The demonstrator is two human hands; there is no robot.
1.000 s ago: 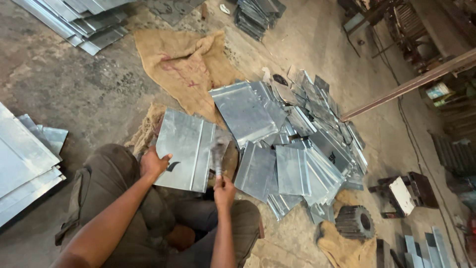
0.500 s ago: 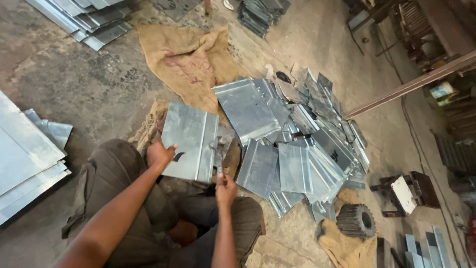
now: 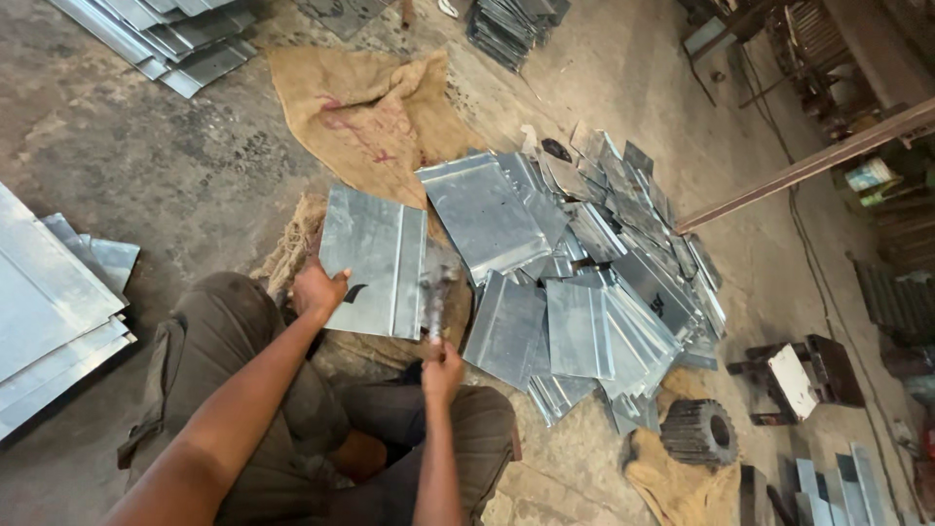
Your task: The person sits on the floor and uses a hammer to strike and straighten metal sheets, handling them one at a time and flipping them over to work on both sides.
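The left hand grips the near left edge of a flat grey galvanised metal sheet with a folded ridge, which lies on brown burlap sacking just ahead of it. The right hand is clenched round a blurred hammer raised beside the sheet's right edge, with a heap of similar grey metal sheets to its right.

A metal sheet lies on the floor in front of the seated person's knees. To its right spreads a heap of sheets; behind it lies a sack; to its left sits a stack of sheets. Right of the heap, near its close edge, rests a gear.
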